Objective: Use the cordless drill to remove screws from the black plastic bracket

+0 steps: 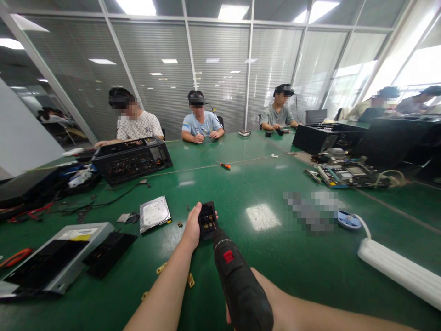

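My left hand (195, 226) grips a small black plastic housing (206, 209) by its side, thumb on the near edge. Brass-coloured metal parts show inside the housing. My right hand (257, 287) is wrapped round a black power screwdriver (237, 280) with a red switch; most of its fingers are hidden behind the tool. The tool's tip points into the housing beside the brass parts; whether it touches a screw I cannot tell. Small brass pieces (190, 279) lie on the green table near my left forearm. A silver hard drive (155, 214) rests left of my left hand.
On the left are an opened metal drive case (69, 250), a black tray (109, 253) and a black computer case (132, 161). An orange screwdriver (225, 166) lies ahead. To the right are circuit boards (347, 172) and a white power strip (399, 271). Several people sit across the table.
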Demonstrator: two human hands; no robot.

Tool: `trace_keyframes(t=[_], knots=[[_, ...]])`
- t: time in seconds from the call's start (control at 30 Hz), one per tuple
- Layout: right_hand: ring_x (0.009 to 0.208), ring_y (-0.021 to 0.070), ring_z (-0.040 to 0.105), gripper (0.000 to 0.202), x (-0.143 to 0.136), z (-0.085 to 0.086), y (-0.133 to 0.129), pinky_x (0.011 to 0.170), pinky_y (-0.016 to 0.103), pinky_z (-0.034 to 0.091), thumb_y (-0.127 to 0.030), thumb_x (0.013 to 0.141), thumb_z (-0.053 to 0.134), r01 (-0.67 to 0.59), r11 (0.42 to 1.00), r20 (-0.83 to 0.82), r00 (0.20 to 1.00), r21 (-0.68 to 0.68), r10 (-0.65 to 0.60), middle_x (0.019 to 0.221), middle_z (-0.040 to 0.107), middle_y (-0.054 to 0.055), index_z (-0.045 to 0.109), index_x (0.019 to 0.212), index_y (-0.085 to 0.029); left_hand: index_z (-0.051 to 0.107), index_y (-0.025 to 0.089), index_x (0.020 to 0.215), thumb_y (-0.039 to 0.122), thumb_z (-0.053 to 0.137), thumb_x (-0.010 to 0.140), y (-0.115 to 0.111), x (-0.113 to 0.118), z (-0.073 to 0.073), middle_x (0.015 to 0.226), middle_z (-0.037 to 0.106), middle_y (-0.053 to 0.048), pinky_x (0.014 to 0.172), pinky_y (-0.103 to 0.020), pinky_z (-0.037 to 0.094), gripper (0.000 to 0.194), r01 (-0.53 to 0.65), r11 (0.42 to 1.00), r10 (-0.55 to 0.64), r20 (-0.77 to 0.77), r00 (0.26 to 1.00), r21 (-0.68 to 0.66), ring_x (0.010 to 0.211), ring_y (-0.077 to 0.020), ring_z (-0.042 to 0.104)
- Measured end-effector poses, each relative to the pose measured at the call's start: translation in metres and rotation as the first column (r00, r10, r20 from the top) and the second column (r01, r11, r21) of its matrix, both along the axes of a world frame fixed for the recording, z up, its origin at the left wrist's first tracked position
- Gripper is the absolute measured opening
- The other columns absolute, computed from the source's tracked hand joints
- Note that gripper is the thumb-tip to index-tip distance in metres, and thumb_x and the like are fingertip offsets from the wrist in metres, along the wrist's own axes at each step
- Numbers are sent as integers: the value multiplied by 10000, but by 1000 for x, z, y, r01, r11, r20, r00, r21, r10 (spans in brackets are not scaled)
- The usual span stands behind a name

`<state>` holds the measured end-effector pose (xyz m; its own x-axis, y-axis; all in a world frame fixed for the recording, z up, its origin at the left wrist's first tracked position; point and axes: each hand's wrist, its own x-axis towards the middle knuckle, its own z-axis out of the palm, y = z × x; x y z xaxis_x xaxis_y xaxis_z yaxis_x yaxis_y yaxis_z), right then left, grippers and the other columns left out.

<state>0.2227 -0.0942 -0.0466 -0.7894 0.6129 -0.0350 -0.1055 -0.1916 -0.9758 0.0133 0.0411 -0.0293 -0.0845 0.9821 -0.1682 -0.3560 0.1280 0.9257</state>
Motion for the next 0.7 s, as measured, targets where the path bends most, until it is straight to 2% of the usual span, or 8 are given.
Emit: trace_keyframes(t=[0.1, 0.2, 0.27, 0.4, 0.47, 0.6, 0.67, 0.7], knots=[[698, 124, 544, 769, 0, 4, 1, 613, 252, 413, -730, 494, 1008, 67, 998, 8, 998, 2, -67, 715, 580, -33, 631, 855, -164, 704, 125, 1088, 772, 766, 786, 0, 1, 0, 896, 822, -169, 598, -340, 575, 717, -5, 1000, 5, -4, 1000, 5, 826, -329, 813], [712, 136, 549, 686, -1, 4, 1, 639, 266, 432, -719, 585, 975, 33, 999, 23, 999, -11, -33, 700, 571, -26, 636, 802, -163, 697, 135, 1081, 788, 782, 755, -1, 1, 0, 900, 821, -167, 621, -345, 574, 735, -6, 1000, 6, -15, 1000, 10, 841, -331, 811], [699, 130, 548, 686, 0, 2, 0, 635, 261, 437, -703, 562, 991, 35, 999, 16, 999, -20, -35, 704, 573, -30, 634, 796, -166, 691, 142, 1081, 789, 791, 740, -1, 2, -1, 903, 819, -163, 632, -354, 573, 738, -8, 1000, 8, -17, 1000, 20, 845, -336, 808], [706, 132, 568, 788, 6, -8, -3, 650, 260, 468, -630, 421, 1074, 65, 996, -34, 997, -58, -67, 743, 612, -32, 652, 897, -166, 656, 167, 1032, 756, 788, 741, -1, 2, -2, 905, 817, -152, 671, -371, 583, 670, -12, 999, 13, -17, 1000, 47, 865, -346, 808], [694, 133, 587, 830, 9, -13, -4, 664, 270, 493, -635, 420, 1077, 20, 994, -64, 998, -107, -27, 748, 632, -33, 655, 959, -166, 626, 189, 991, 722, 779, 750, -1, 2, -3, 894, 814, -133, 703, -381, 595, 605, -8, 998, 10, -18, 1000, 69, 876, -346, 808], [647, 119, 617, 766, 12, -16, -2, 646, 270, 508, -681, 619, 1001, -112, 977, -91, 991, -180, 97, 783, 680, -12, 666, 1053, -146, 591, 210, 940, 675, 749, 767, 0, 1, -5, 889, 809, -119, 721, -387, 601, 521, 0, 994, 3, -28, 1000, 107, 894, -347, 803], [625, 111, 618, 708, 12, -14, -1, 639, 263, 514, -680, 682, 971, -107, 977, -90, 992, -187, 92, 769, 676, -14, 667, 1031, -143, 600, 206, 943, 673, 737, 774, 1, 1, -6, 907, 812, -127, 729, -393, 605, 516, 1, 995, 2, -32, 999, 104, 904, -349, 799], [614, 106, 615, 698, 13, -12, 0, 635, 260, 517, -664, 665, 986, -94, 979, -87, 993, -182, 79, 758, 671, -21, 665, 1005, -145, 612, 201, 951, 677, 733, 776, 2, 1, -7, 917, 814, -132, 736, -396, 607, 521, -4, 995, 7, -34, 999, 98, 908, -349, 797]])
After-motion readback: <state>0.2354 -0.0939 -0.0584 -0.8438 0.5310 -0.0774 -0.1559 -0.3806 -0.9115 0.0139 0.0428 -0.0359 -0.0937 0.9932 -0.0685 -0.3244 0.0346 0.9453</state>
